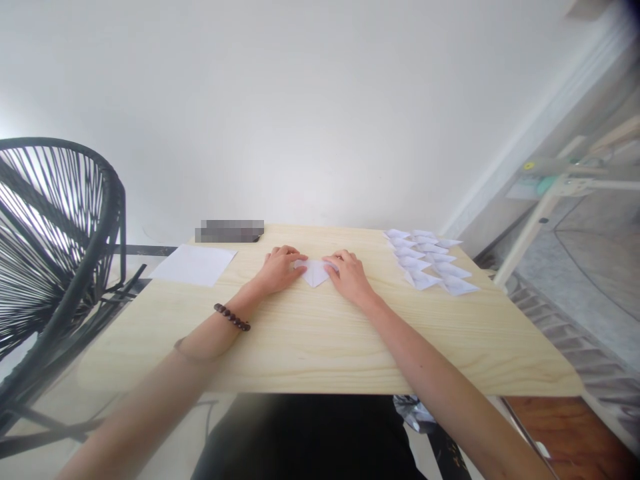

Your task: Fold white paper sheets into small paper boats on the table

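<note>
A small white folded paper (315,273) lies at the middle of the wooden table, its lower edge coming to a point and a crease running down its centre. My left hand (283,269) pinches its left corner between thumb and fingers. On the opposite corner, my right hand (349,273) has the same kind of pinch. Both hands rest low at the tabletop. Fingers cover the paper's outer corners. A dark bead bracelet (232,317) circles my left wrist.
White paper sheets (195,265) lie at the table's left side. Several folded paper pieces (425,260) stand in two rows at the right. A pixelated dark object (229,231) sits at the back left. A black woven chair (60,253) stands left of the table (320,360).
</note>
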The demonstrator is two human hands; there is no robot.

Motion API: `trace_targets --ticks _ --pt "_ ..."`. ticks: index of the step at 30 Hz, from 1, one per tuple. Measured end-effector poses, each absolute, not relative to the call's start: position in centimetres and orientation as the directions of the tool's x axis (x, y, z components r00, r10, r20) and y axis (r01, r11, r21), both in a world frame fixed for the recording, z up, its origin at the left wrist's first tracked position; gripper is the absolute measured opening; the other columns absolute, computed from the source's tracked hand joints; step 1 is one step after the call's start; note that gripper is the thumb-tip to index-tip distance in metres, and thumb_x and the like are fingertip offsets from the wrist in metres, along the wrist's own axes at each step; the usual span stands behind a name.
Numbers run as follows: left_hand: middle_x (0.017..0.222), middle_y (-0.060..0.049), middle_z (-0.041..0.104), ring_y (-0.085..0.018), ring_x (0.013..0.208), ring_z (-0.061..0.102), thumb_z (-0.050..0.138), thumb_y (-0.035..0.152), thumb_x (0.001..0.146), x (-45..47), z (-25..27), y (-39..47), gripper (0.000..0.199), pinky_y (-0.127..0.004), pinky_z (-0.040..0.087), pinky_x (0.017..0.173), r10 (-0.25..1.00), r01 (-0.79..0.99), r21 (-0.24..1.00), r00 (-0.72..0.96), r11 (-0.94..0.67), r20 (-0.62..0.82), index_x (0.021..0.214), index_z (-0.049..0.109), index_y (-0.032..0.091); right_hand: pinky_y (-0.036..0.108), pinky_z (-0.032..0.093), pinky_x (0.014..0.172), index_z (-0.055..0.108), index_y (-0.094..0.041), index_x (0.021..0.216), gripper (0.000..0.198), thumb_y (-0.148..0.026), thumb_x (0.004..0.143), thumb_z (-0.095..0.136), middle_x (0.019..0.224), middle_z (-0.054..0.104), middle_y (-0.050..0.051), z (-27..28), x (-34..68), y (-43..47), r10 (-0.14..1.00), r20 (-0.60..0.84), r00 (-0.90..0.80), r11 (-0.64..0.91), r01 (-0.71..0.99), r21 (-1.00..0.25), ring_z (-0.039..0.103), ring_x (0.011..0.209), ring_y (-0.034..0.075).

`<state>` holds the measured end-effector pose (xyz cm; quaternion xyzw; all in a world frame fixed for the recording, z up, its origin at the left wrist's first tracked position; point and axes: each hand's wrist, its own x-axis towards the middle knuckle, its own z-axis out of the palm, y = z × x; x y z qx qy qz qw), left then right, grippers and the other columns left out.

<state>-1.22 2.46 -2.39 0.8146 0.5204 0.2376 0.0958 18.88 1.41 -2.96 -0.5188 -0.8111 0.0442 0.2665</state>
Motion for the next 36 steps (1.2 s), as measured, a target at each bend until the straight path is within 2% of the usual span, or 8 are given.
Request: trace_targets --ticks 4,7,14,20,23,28,32,36 --pt "0.106 -0.008 0.051 -0.028 0.1 0.044 0.045 0.041 0.078 -1.2 -2.4 2.3 0.034 -0.044 0.034 0.084 0.889 0.818 0.363 0.359 -0.446 0.283 0.105 0.058 0.026 0.036 0.034 0.082 0.056 -0.023 0.11 0.035 -0.041 0.081 0.046 0.105 0.051 0.008 -3.0 19.0 1.4 0.863 0.369 -0.345 0.467 0.824 -0.321 0.043 0.094 0.022" --pt "0.104 -0.009 0.051 -0.028 0.098 0.044 0.043 0.042 0.079 -1.3 -2.4 2.4 0.036 -0.044 0.035 0.082 0.881 0.821 0.338 0.378 -0.461 0.284 0.108 0.056 0.025 0.035 0.034 0.08 0.056 -0.023 0.109 0.037 -0.044 0.079 0.049 0.106 0.051 0.008 -3.0 19.0 1.4 0.866 0.359 -0.349 0.463 0.83 -0.311 0.043 0.094 0.022" --pt "0.099 -0.008 0.051 -0.023 0.093 0.046 0.046 0.038 0.079 -1.4 -2.2 2.4 0.034 -0.039 0.036 0.084 0.849 0.798 0.316 0.418 -0.514 0.325 0.106 0.057 0.022 0.036 0.034 0.081 0.055 -0.024 0.109 0.035 -0.042 0.08 0.048 0.104 0.051 0.007 -2.9 18.8 1.3 0.865 0.366 -0.344 0.461 0.833 -0.306 0.043 0.096 0.022" --pt "0.097 -0.007 0.053 -0.023 0.094 0.045 0.053 0.031 0.075 -1.3 -1.3 2.0 0.023 -0.039 0.035 0.086 0.81 0.754 0.335 0.431 -0.565 0.399 0.094 0.059 0.021 0.034 0.034 0.082 0.052 -0.02 0.109 0.033 -0.036 0.08 0.049 0.105 0.05 0.007 -2.3 18.7 0.8 0.83 0.405 -0.384 0.523 0.787 -0.327 0.043 0.097 0.021" --pt "0.092 -0.006 0.056 -0.023 0.091 0.047 0.054 0.029 0.074 -1.2 -0.9 1.9 0.021 -0.039 0.035 0.083 0.811 0.742 0.352 0.441 -0.57 0.384 0.093 0.058 0.02 0.034 0.032 0.083 0.052 -0.021 0.105 0.028 -0.032 0.079 0.051 0.104 0.052 0.006 -1.9 18.6 0.5 0.807 0.437 -0.396 0.551 0.77 -0.321 0.042 0.099 0.021" --pt "0.085 -0.004 0.057 -0.017 0.076 0.053 0.048 0.028 0.078 -1.3 -0.7 1.8 0.027 -0.032 0.04 0.075 0.811 0.711 0.394 0.478 -0.582 0.336 0.102 0.057 0.021 0.034 0.031 0.084 0.052 -0.022 0.102 0.025 -0.023 0.077 0.053 0.102 0.054 0.005 -1.8 18.3 0.6 0.796 0.45 -0.405 0.57 0.752 -0.331 0.043 0.099 0.02" --pt "0.087 -0.005 0.057 -0.017 0.073 0.055 0.044 0.032 0.079 -1.4 -0.9 1.8 0.025 -0.028 0.042 0.069 0.814 0.7 0.416 0.493 -0.581 0.308 0.093 0.061 0.019 0.034 0.033 0.083 0.052 -0.022 0.107 0.031 -0.021 0.077 0.053 0.099 0.055 0.004 -2.3 18.4 1.1 0.816 0.434 -0.383 0.555 0.728 -0.403 0.046 0.095 0.019" --pt "0.085 -0.004 0.059 -0.018 0.075 0.055 0.045 0.034 0.079 -1.5 -1.1 2.0 0.023 -0.027 0.042 0.068 0.816 0.71 0.404 0.483 -0.577 0.317 0.088 0.061 0.02 0.031 0.034 0.082 0.059 -0.023 0.1 0.023 -0.022 0.078 0.052 0.097 0.056 0.003 -2.5 18.6 1.4 0.788 0.434 -0.436 0.602 0.692 -0.397 0.047 0.091 0.017"
